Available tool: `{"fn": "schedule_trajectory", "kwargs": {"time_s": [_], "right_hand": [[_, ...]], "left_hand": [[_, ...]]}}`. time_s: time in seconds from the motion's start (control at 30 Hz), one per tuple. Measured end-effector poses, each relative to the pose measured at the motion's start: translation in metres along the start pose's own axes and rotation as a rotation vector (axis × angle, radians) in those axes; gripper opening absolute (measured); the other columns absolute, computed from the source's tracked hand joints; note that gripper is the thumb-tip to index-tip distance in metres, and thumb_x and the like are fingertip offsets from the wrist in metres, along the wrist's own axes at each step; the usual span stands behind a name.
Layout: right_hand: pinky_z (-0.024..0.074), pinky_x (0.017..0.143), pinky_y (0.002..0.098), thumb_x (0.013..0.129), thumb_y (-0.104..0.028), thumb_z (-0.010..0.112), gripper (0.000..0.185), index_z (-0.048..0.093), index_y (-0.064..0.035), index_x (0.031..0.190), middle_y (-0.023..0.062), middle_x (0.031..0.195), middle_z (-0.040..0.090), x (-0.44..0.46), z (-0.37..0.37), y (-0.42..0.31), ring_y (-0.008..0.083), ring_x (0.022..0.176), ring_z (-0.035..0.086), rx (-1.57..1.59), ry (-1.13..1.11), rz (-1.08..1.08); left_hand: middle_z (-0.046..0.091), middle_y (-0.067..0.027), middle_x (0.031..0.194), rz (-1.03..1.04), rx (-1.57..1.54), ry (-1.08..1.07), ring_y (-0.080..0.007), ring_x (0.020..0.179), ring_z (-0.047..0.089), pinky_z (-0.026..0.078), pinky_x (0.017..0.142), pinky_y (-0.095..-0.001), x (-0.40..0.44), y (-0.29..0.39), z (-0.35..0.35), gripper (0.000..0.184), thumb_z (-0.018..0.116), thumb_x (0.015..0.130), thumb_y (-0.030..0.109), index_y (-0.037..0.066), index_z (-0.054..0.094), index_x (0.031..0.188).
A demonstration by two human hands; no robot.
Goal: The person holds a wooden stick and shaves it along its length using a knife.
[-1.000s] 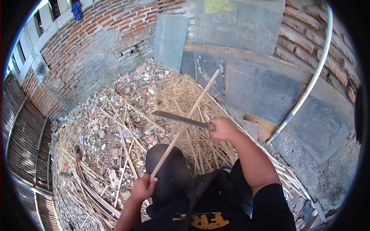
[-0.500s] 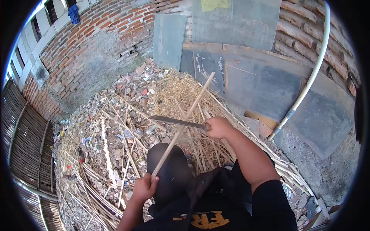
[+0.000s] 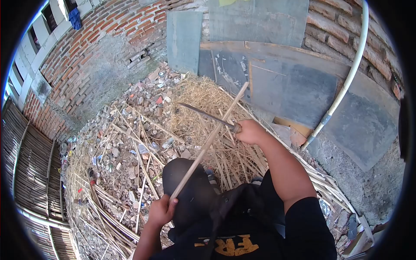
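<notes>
My left hand [image 3: 162, 211] is closed around the near end of a long, pale bamboo strip [image 3: 203, 156]. The strip slants away from me, up and to the right, across my dark-clothed knee. In my right hand [image 3: 251, 131] is the handle of a machete [image 3: 203, 114], its dark blade pointing to the upper left. The blade crosses the strip in its far half, close to the right hand; I cannot tell whether the edge bites into it. Beneath the strip's far part lies a heap of straw-like shavings [image 3: 195, 93].
Rubble and stone bits [image 3: 117, 151] cover the ground, with loose bamboo strips [image 3: 108, 212] on the left. Grey boards [image 3: 294, 91] lean on the brick wall [image 3: 104, 47]. A white pipe [image 3: 349, 86] stands at right. A woven bamboo panel [image 3: 32, 160] stands at left.
My right hand has moved up and slightly right, carrying the machete toward the strip's far end. The blade's tip has risen. My left hand keeps its hold, and the view has shifted slightly.
</notes>
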State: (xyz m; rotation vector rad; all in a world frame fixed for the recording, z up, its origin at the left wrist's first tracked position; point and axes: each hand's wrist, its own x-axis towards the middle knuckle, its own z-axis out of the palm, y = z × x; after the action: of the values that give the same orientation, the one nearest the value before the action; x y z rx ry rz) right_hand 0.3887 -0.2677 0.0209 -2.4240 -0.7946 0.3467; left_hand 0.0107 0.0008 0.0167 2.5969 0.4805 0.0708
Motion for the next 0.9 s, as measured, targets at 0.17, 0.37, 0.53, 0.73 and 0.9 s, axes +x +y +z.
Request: {"fn": "schedule_trajectory", "kwargs": {"time_s": [0.17,0.37,0.53,0.73,0.9], "right_hand": [[0.0563,0.082,0.0508,0.078,-0.025,0.073,0.027,0.076,-0.0124,0.103,0.0166,0.096,0.075,-0.021,-0.007,-0.028,0.0380,0.093,0.072,-0.054,0.012,0.008],[0.0564,0.079,0.0502,0.075,-0.020,0.070,0.020,0.073,-0.0089,0.091,0.0166,0.090,0.074,-0.032,-0.005,-0.044,0.0373,0.091,0.072,-0.175,-0.158,-0.192],[0.0559,0.079,0.0498,0.080,-0.022,0.068,0.017,0.074,-0.0114,0.093,0.0170,0.093,0.074,-0.014,0.009,-0.040,0.0373,0.091,0.072,-0.021,-0.143,-0.092],[0.0560,0.081,0.0496,0.079,-0.021,0.069,0.018,0.074,-0.0119,0.094,0.0162,0.093,0.074,-0.032,0.012,-0.067,0.0376,0.093,0.072,-0.263,-0.146,-0.169],[0.0563,0.081,0.0504,0.077,-0.019,0.069,0.019,0.074,-0.0111,0.094,0.0158,0.093,0.074,-0.007,0.014,-0.033,0.0375,0.092,0.072,-0.086,-0.137,-0.069]], "left_hand": [[0.058,-0.0230,0.061,0.016,-0.007,0.017,-0.0470,0.061,0.063,0.047,0.055,-0.0513,0.001,-0.003,0.003,0.044,0.065,0.103,0.037,0.002,0.053,0.079],[0.058,-0.0223,0.059,0.046,-0.029,0.031,-0.0468,0.059,0.063,0.047,0.054,-0.0516,0.006,-0.004,0.004,0.045,0.066,0.103,0.038,0.004,0.052,0.076],[0.058,-0.0227,0.060,0.026,-0.084,0.055,-0.0468,0.060,0.063,0.047,0.054,-0.0509,0.004,-0.006,0.007,0.044,0.064,0.104,0.037,0.003,0.053,0.077],[0.058,-0.0222,0.060,-0.017,-0.046,-0.008,-0.0457,0.059,0.063,0.047,0.054,-0.0502,0.006,0.004,-0.003,0.045,0.063,0.105,0.038,0.002,0.054,0.078],[0.058,-0.0223,0.060,-0.004,-0.060,-0.003,-0.0458,0.059,0.063,0.047,0.055,-0.0503,0.008,-0.001,-0.001,0.045,0.062,0.105,0.038,0.002,0.054,0.078]]}}
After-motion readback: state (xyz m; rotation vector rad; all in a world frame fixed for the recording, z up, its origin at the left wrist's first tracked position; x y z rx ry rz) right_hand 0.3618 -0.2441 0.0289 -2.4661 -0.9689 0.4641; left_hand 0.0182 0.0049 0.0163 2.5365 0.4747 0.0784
